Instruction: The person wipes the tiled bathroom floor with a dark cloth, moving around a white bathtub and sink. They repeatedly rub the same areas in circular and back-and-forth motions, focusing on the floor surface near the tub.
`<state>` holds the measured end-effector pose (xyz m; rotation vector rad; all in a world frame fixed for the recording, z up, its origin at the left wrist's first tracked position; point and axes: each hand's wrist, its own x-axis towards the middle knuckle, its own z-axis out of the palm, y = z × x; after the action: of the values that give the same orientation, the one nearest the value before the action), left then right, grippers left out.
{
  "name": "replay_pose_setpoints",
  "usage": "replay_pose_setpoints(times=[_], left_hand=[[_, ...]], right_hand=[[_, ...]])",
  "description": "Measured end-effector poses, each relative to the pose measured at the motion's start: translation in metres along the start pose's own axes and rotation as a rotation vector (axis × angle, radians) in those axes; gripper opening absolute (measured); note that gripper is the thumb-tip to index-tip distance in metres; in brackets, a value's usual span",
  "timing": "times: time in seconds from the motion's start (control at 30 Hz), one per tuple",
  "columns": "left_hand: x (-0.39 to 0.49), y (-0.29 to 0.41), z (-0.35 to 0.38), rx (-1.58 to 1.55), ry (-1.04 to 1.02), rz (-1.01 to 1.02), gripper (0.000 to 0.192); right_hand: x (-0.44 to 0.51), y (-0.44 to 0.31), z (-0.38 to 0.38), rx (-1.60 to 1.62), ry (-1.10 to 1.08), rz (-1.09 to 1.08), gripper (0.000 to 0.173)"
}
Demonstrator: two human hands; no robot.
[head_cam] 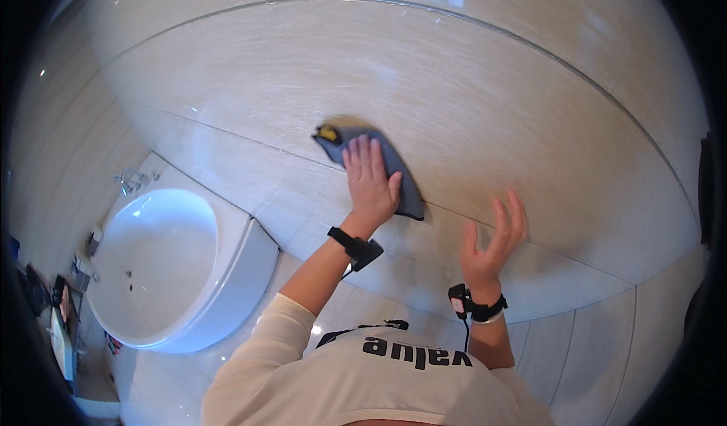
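My left hand (pixel 367 184) lies flat on a grey cloth (pixel 408 199) with a dark border, pressing it against a glossy beige tiled wall (pixel 255 79). One corner of the cloth is turned back and shows a yellow patch (pixel 328 134). To the right, my right hand (pixel 493 247) is held up with fingers spread and nothing in it, close to the wall; whether it touches cannot be told. Each wrist wears a black strap with a small device, the left one (pixel 356 247) and the right one (pixel 474 304).
A white corner bathtub (pixel 258 278) stands at the left, with a chrome faucet (pixel 130 182) on its rim. Small items crowd a shelf or counter (pixel 62 335) at the far left. Pale floor tiles (pixel 568 358) run along the wall's foot, and a dark object (pixel 705 190) borders the right edge.
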<state>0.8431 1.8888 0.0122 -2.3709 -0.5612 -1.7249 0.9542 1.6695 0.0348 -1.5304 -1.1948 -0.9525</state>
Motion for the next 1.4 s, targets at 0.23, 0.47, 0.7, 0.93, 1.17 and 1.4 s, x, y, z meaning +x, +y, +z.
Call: replay_pose_setpoints(times=[0.23,0.47,0.7,0.93,1.17,1.4], left_hand=[[0.122,-0.024,0.003,0.040,0.145,-0.009,0.072],[0.126,-0.157,-0.008,0.099,0.407,-0.301,0.064],[-0.005,-0.106,0.042,-0.029,0.248,-0.604,0.070],[0.020,-0.096,0.041,-0.018,0.240,-0.463,0.078],[0.013,-0.202,0.033,-0.023,0.383,-0.620,0.072],[-0.088,-0.156,0.080,-0.084,0.301,-0.794,0.068]], right_hand=[[-0.007,0.043,-0.008,-0.118,-0.113,0.016,0.055],[0.007,0.043,-0.013,-0.192,-0.148,0.090,0.056],[0.018,0.028,-0.019,-0.171,-0.144,0.079,0.057],[0.021,0.020,-0.019,-0.160,-0.150,0.000,0.056],[0.020,0.031,-0.018,-0.230,-0.178,0.024,0.056],[0.023,0.029,-0.017,-0.211,-0.206,0.080,0.061]])
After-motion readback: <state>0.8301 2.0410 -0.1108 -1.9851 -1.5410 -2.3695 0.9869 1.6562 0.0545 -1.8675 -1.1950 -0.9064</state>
